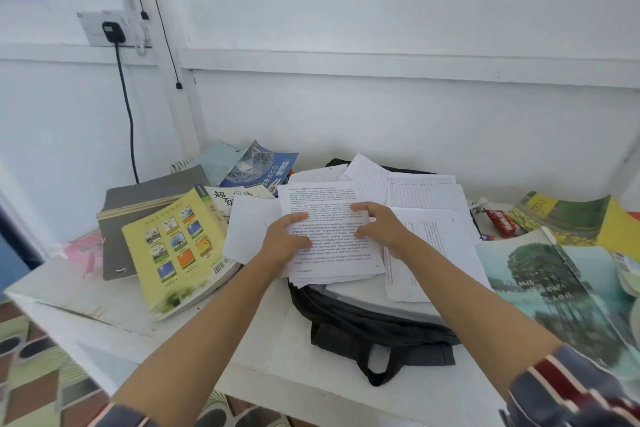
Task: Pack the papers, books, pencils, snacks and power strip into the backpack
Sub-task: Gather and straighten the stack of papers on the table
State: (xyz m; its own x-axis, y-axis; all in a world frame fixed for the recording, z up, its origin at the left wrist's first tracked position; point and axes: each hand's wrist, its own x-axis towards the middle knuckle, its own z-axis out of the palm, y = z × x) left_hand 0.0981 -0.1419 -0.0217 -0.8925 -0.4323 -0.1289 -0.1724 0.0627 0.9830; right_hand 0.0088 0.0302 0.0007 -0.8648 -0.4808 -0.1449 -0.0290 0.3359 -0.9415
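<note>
We are gripping the papers (332, 253) with left hand (287, 236) and right hand (379, 225), fingers curled round them, atop the backpack (363, 322) on the desk (277, 374); being unevenly squared, some may be slipping free when lifted.

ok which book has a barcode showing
The yellow book left of the papers, its cover a grid of small pictures. No barcode shows on the blue book or the tree-cover one.
</note>
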